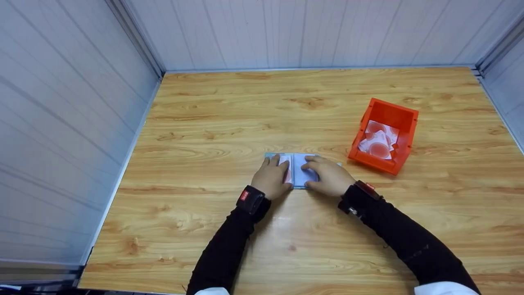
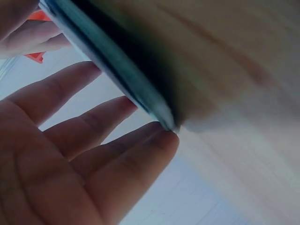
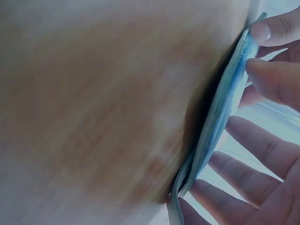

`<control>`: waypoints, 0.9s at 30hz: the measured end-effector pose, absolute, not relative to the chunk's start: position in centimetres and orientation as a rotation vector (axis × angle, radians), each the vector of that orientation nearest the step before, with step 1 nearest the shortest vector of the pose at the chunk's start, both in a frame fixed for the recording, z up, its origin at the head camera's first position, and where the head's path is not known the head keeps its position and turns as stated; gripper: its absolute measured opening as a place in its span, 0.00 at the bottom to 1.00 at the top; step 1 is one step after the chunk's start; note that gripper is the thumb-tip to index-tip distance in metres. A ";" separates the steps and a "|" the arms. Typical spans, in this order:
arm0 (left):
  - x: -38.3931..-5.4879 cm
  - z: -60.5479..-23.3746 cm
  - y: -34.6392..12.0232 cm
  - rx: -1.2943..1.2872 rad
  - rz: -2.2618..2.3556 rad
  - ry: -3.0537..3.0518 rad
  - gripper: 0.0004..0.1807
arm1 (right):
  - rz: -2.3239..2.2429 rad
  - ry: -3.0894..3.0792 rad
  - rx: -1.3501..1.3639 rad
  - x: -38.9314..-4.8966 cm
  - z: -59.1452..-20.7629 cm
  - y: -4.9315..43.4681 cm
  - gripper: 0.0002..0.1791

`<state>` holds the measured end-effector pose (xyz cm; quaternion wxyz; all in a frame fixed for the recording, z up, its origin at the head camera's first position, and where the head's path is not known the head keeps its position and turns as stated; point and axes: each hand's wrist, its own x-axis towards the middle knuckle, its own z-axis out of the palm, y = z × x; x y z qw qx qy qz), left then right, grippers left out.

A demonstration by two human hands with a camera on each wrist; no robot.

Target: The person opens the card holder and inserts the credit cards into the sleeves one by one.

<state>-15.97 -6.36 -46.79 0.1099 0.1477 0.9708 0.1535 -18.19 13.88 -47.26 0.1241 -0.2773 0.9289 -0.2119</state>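
Observation:
A small bluish bifold holder (image 1: 302,168) with teal edges lies spread flat on the wooden table. In its left half shows a white card with a reddish print (image 1: 287,176); the right half looks plain pale blue. My left hand (image 1: 268,179) rests on the left half, fingertips on its surface and thumb near the lower edge by the fold. On the right half, my right hand (image 1: 330,177) presses with spread fingers. Both wrist views show the holder (image 2: 119,65) edge-on, its layered teal side (image 3: 218,112) meeting the fingertips. The hands cover its outer parts.
To the right of the hands stands an orange-red plastic bin (image 1: 403,157) with several white cards (image 1: 378,141) printed with reddish circles inside. Pale panel walls (image 1: 262,37) border the wooden table (image 1: 213,123) at the back and sides.

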 end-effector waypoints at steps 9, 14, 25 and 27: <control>-15.9 -47.0 -6.4 0.416 0.480 2.841 0.39 | -0.751 2.709 -0.773 -18.7 -44.7 15.6 0.43; -16.0 -46.9 -6.5 0.419 0.488 2.844 0.38 | -0.772 2.785 -0.633 -20.1 -42.0 17.6 0.47; -16.0 -46.8 -6.5 0.413 0.514 2.839 0.38 | -0.788 2.868 -0.213 -23.7 -38.8 23.7 0.54; -15.9 -46.9 -6.5 0.422 0.520 2.845 0.38 | -0.751 2.853 -0.152 -24.3 -38.9 24.5 0.56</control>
